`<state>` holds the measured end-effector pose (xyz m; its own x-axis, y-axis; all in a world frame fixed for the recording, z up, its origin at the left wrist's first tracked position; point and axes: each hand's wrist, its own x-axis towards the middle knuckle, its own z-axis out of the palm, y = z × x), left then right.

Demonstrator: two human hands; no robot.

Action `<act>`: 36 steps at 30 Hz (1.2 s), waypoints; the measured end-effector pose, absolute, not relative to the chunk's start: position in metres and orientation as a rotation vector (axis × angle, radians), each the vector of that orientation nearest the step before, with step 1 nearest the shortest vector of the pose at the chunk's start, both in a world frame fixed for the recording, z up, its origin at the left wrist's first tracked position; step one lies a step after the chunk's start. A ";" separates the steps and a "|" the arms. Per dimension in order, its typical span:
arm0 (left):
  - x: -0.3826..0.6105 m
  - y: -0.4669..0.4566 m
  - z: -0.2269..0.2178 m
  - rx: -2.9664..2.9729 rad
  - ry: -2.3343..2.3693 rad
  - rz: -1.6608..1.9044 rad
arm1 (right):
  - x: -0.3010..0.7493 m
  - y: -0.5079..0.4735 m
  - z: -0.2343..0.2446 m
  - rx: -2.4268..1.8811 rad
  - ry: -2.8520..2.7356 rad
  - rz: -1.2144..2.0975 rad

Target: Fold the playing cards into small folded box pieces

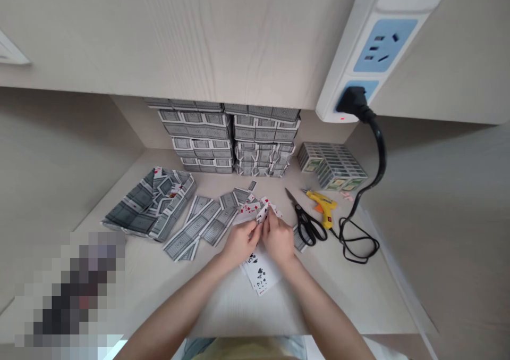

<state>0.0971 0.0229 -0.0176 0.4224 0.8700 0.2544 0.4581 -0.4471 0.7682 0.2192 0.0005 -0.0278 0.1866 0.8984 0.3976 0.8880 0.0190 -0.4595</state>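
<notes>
Both hands meet over the middle of the desk, pinching a playing card [262, 214] between them. My left hand [241, 241] grips its left side with the thumb on top. From the right, my right hand [279, 237] closes its fingers on the same card; its exact fold is hard to make out. Under and in front of the hands lie loose spade cards [261, 275], face up. Red-suited cards [249, 209] lie just beyond my fingers. Left of my left hand are long strips of joined cards [193, 232], backs up.
Black-handled scissors [306, 223] and a yellow glue gun [324, 206] with a looped cord lie at right. A card-built tray [167, 227] holds folded cards at left. Stacked card blocks [203, 131] and boxed decks [334, 163] stand behind. A power strip [368, 57] hangs above.
</notes>
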 end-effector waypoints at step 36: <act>0.090 0.038 -0.035 1.475 0.857 0.769 | 0.217 0.005 -0.014 -0.915 -0.707 1.537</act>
<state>0.0901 0.0381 -0.0345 0.5091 0.8605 -0.0178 0.0757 -0.0241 0.9968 0.2173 0.0046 -0.0141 -0.0411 0.9852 -0.1665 -0.5147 -0.1637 -0.8416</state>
